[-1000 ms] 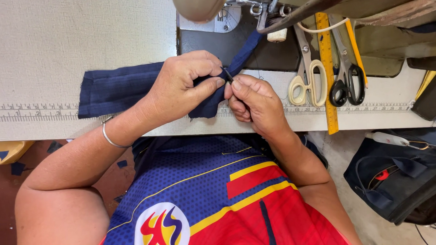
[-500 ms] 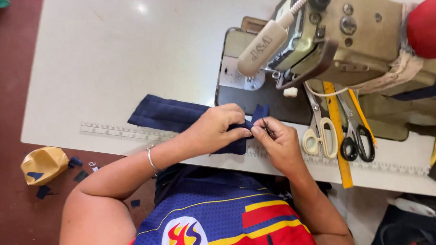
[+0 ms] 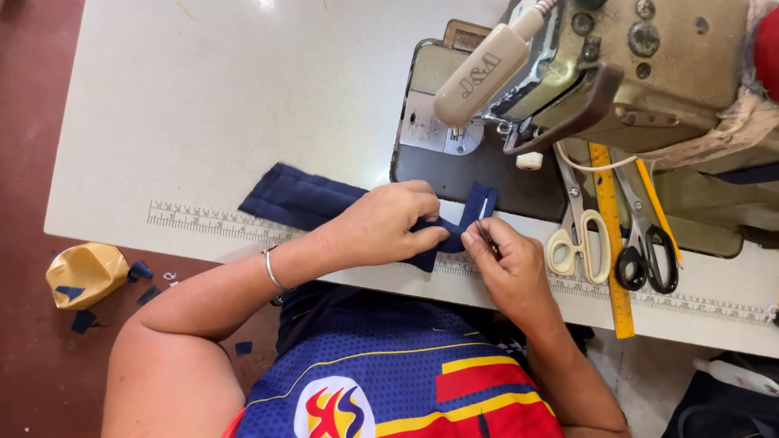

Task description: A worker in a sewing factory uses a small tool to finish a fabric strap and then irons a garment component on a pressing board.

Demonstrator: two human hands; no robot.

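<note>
Both hands are busy on a navy fabric piece lying at the front edge of the white tabletop, right in front of the sewing machine. The left hand is clamped over the cloth, pinching a fold. The right hand grips the strip end that sticks up beside it. Two pairs of scissors, cream-handled and black-handled, lie just right, with a yellow ruler between them.
</note>
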